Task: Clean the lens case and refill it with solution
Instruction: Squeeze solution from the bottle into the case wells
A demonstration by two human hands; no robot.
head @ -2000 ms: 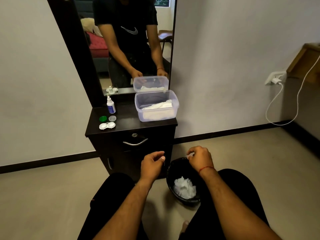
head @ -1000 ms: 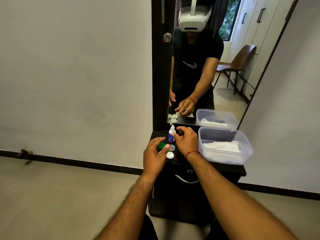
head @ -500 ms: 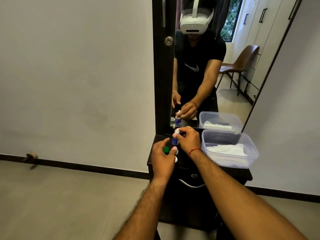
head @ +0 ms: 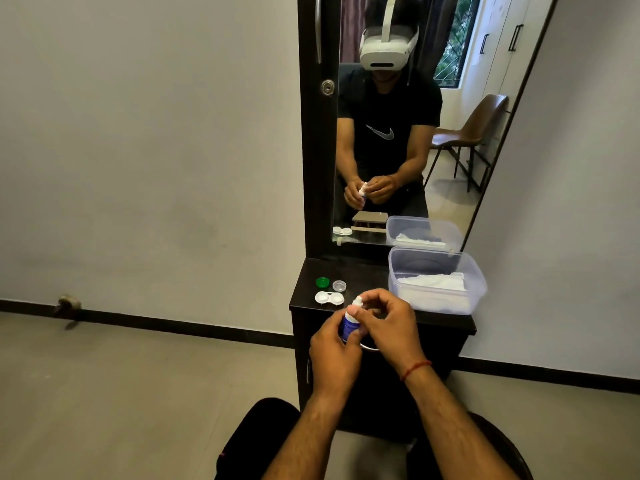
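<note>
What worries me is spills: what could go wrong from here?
The left hand grips the solution bottle while the right hand pinches its cap; squeezing could squirt solution short of the cabinet. The open lens case lies by the cabinet's front edge, near both hands, so a knock might tip it off.

A small blue-labelled solution bottle (head: 348,325) is gripped upright by the left hand (head: 334,351) in front of the dark worktop (head: 363,271), its white top pinched by the curled fingers (head: 375,301) of the right hand (head: 388,327). An open white lens case (head: 329,297) is seen on the worktop, with a green cap (head: 322,282) and a clear cap (head: 339,285) just behind it.
</note>
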